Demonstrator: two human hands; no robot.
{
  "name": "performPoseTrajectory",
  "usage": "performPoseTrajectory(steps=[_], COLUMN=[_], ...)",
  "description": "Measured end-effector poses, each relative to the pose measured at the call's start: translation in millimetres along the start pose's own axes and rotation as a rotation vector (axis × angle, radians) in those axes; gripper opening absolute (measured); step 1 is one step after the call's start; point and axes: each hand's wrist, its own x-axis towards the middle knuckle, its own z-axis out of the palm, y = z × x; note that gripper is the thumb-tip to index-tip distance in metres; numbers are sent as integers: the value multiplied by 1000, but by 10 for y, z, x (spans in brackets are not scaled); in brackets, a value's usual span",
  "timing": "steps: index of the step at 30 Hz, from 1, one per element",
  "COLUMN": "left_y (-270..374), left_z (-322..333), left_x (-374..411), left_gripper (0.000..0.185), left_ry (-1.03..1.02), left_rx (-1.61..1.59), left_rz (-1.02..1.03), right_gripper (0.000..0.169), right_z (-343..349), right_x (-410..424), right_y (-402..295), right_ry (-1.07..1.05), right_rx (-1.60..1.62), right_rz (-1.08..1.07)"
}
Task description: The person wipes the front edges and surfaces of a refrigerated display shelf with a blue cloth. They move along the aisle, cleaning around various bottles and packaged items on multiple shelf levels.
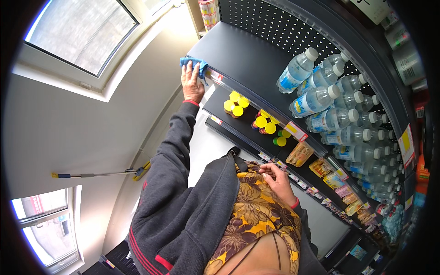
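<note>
My left hand (pixel 192 84) reaches out at the upper left and presses a folded blue cloth (pixel 194 64) against the front left corner of a dark metal shelf (pixel 237 44). Its fingers lie over the cloth, and a loose end of the cloth hangs beside the thumb. My right hand (pixel 277 182) is held at waist height in front of a yellow and brown floral garment (pixel 254 199). Its fingers are loosely bent, and nothing shows in them. Clear plastic bottles with white caps (pixel 316 101) stand in rows on the same shelf, right of the cloth.
Yellow-lidded jars (pixel 235 105) and packaged food (pixel 299 154) sit on the shelf below. Price labels (pixel 296 130) line the shelf's front edge. A mop (pixel 99 174) leans by the white wall (pixel 113 137) on the left, near two windows. A perforated back panel (pixel 268 24) stands behind the bottles.
</note>
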Motion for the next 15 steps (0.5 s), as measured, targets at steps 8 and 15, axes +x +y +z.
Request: performPoseTrajectory(steps=[8, 15], left_y=[161, 1508], left_z=[-29, 12], left_x=[-42, -681], left_gripper=[79, 78], left_ry=[-30, -164], left_rx=[-12, -23], left_rz=[30, 192], right_gripper=[24, 23], right_z=[21, -150], right_x=[-31, -192], right_y=[79, 80], right_ry=[45, 33], right_rx=[36, 58], right_rz=[-37, -58])
